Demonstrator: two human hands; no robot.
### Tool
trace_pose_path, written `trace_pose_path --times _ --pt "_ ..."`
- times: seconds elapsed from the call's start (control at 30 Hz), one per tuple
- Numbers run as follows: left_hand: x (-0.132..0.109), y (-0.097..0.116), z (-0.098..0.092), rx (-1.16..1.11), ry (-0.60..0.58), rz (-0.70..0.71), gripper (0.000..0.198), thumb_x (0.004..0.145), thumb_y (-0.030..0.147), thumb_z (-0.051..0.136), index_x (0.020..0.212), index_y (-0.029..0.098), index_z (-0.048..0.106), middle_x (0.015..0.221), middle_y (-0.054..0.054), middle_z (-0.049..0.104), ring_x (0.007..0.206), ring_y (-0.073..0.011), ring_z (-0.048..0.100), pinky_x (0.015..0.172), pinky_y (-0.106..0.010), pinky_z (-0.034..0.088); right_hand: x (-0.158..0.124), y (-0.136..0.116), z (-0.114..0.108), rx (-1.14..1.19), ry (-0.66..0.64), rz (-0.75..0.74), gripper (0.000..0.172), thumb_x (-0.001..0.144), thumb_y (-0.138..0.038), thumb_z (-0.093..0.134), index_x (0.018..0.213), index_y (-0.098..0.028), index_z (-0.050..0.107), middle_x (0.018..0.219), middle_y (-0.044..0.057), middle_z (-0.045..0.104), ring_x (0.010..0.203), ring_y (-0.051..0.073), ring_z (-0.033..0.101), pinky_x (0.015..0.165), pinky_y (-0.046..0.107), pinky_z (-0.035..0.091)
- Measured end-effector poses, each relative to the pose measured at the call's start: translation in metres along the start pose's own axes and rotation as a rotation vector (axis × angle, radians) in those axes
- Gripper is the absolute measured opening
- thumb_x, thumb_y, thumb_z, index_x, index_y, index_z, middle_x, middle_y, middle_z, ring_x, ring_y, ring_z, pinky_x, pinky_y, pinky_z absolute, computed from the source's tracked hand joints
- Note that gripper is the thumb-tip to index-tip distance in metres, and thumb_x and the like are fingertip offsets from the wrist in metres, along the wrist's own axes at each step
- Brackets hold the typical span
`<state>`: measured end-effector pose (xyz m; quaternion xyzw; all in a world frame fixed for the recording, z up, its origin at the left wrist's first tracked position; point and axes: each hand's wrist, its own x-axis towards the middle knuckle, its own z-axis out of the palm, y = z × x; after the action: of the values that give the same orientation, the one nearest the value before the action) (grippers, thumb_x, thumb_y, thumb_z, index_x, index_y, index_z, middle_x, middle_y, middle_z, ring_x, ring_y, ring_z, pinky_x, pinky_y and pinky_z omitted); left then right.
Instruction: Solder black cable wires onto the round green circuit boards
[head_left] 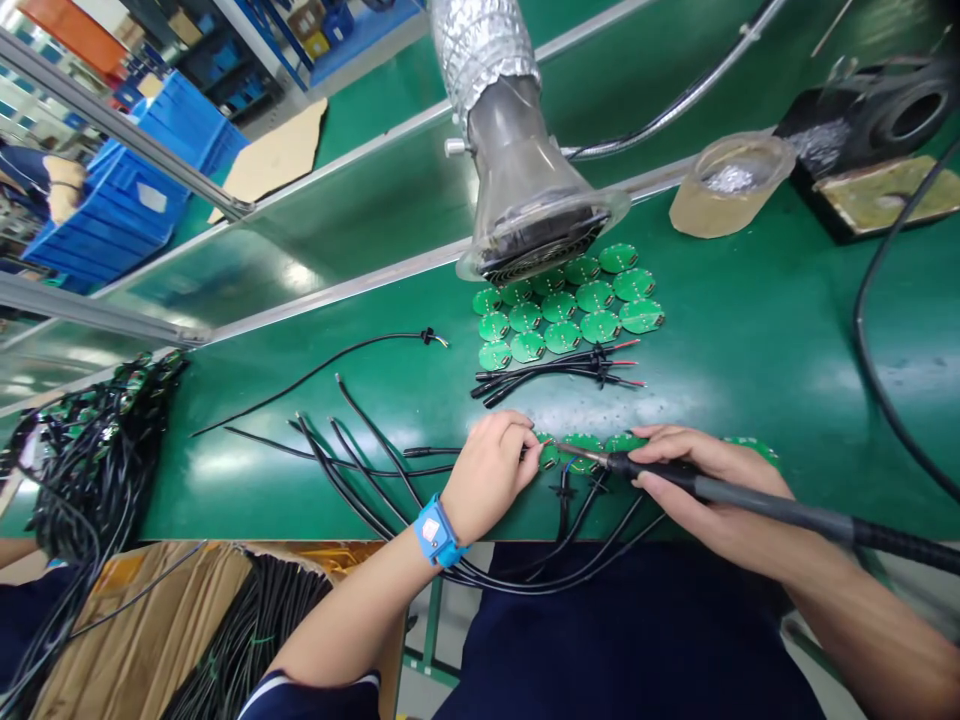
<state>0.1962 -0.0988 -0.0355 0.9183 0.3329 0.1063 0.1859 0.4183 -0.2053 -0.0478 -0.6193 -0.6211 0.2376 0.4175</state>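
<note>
My right hand [701, 475] is closed around the black handle of a soldering iron [667, 478]. Its metal tip points left, over a row of round green circuit boards [582, 455] near the table's front edge. My left hand [491, 465] pinches a black cable [427, 452] close to its thin red wire end, at the leftmost board of that row. The fingers partly cover the cable and this board. Other black cables [564, 505] lead from the row down over the table edge and curve back to the left.
Several green boards [559, 306] lie in rows under a fume extraction hood [536, 200]. Short black cables [555, 375] with red ends lie before them. A tub [731, 190] and a soldering iron stand [885, 150] are at the right. Bundled cables [105, 440] pile up left.
</note>
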Motion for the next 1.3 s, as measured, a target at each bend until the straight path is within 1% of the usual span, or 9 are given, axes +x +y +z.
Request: trace_pose_path --times 0.1,0.47,0.57,0.67,0.73,0.9,1.03,1.17,1.3 --pt "0.0 -0.001 0.004 -0.003 0.016 0.004 0.006 0.088 0.019 0.049 0.084 0.016 0.052 0.098 -0.009 0.057 0.095 -0.0195 0.054 0.086 -0.038 0.047 0.001 0.0 0.0 -0.008 0.014 -0.012 0.013 0.081 -0.033 0.059 0.089 -0.025 0.063 0.093 0.003 0.068 0.09 0.02 0.066 0.076 0.03 0.056" --pt "0.002 -0.002 0.007 0.01 0.06 0.022 0.004 0.086 0.017 0.05 0.083 0.016 0.052 0.095 -0.009 0.057 0.092 -0.0195 0.054 0.083 -0.037 0.048 0.001 0.001 -0.002 0.008 -0.051 0.013 0.013 0.081 -0.032 0.06 0.092 -0.025 0.062 0.093 0.003 0.067 0.094 0.018 0.063 0.079 0.029 0.054" --pt "0.002 -0.003 0.007 0.005 0.061 0.019 0.004 0.086 0.017 0.051 0.083 0.015 0.052 0.095 -0.009 0.057 0.092 -0.0194 0.055 0.083 -0.037 0.048 -0.004 0.005 -0.003 0.087 -0.035 0.094 0.014 0.08 -0.032 0.061 0.093 -0.024 0.062 0.095 0.003 0.066 0.095 0.019 0.063 0.078 0.03 0.054" --pt "0.002 -0.002 0.007 -0.005 0.06 0.022 0.004 0.086 0.017 0.051 0.083 0.015 0.053 0.093 -0.008 0.057 0.091 -0.0192 0.055 0.082 -0.036 0.048 -0.008 0.008 -0.005 0.267 0.014 0.212 0.013 0.08 -0.03 0.062 0.091 -0.023 0.062 0.097 0.004 0.065 0.09 0.019 0.064 0.072 0.028 0.056" --pt "0.003 -0.002 0.007 -0.011 0.06 0.028 0.004 0.086 0.016 0.051 0.082 0.015 0.053 0.092 -0.007 0.057 0.091 -0.0188 0.055 0.082 -0.036 0.048 -0.008 0.01 -0.005 0.335 0.011 0.248 0.013 0.08 -0.03 0.063 0.09 -0.022 0.061 0.098 0.005 0.065 0.087 0.018 0.065 0.069 0.027 0.056" --pt "0.002 -0.006 0.006 -0.003 0.061 0.07 0.004 0.087 0.017 0.052 0.084 0.015 0.054 0.091 -0.007 0.059 0.091 -0.0184 0.056 0.081 -0.035 0.048 -0.005 0.009 -0.006 0.191 -0.019 0.25 0.017 0.079 -0.038 0.062 0.089 -0.023 0.062 0.096 0.004 0.066 0.089 0.019 0.065 0.074 0.029 0.054" --pt "0.001 -0.012 0.004 0.053 0.065 0.203 0.007 0.089 0.021 0.052 0.089 0.016 0.055 0.094 -0.006 0.061 0.089 -0.0174 0.056 0.077 -0.032 0.048 -0.002 0.007 -0.007 0.14 -0.042 0.202 0.017 0.08 -0.039 0.06 0.089 -0.024 0.062 0.096 0.003 0.067 0.09 0.02 0.065 0.074 0.031 0.054" --pt "0.002 -0.016 0.004 0.096 0.103 0.308 0.007 0.088 0.022 0.054 0.091 0.016 0.054 0.094 -0.005 0.063 0.086 -0.0167 0.058 0.075 -0.031 0.048 0.001 0.006 -0.006 0.069 -0.07 0.138 0.015 0.081 -0.037 0.058 0.09 -0.025 0.062 0.095 0.002 0.067 0.089 0.019 0.066 0.071 0.029 0.054" --pt "0.004 -0.016 0.006 0.073 0.138 0.312 0.006 0.088 0.021 0.054 0.088 0.015 0.053 0.091 -0.006 0.063 0.085 -0.0157 0.058 0.075 -0.03 0.049 0.001 0.006 -0.006 0.025 -0.066 0.102 0.016 0.081 -0.038 0.058 0.09 -0.026 0.061 0.094 0.0 0.067 0.09 0.018 0.065 0.07 0.026 0.053"
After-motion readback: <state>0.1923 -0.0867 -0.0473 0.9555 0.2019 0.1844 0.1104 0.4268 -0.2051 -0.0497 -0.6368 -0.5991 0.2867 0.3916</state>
